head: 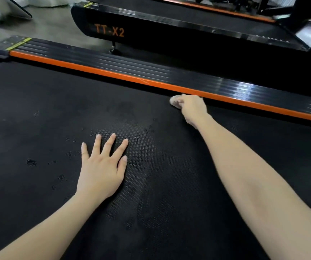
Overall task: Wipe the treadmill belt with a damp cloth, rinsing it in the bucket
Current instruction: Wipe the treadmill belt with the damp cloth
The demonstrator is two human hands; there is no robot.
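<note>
While your right hand grips the cloth bunched under curled fingers at the far edge of the treadmill belt, right up against the orange strip of the side rail, press through the heel of the palm rather than the fingertips. The belt is matte black rubber with a fine dimpled weave, and grime will likely sit down in those pits. Work in long overlapping strokes parallel to the rail, and run the cloth's edge into the seam where belt meets strip, since that dark gap looks like a dirt trap.

Your left hand lies flat on the belt nearer you, fingers straight and spread, holding nothing. Use it as a brace for the long reach. Dark wet blotches dot the belt to its left, and a sheen shows around its fingers, so the near area seems damp.

The cloth is small, pale and soft-looking, mostly hidden by your hand. The rail beyond the strip is glossy, ribbed black. No bucket is in view — rinse, I'd judge, once the cloth starts to drag.
</note>
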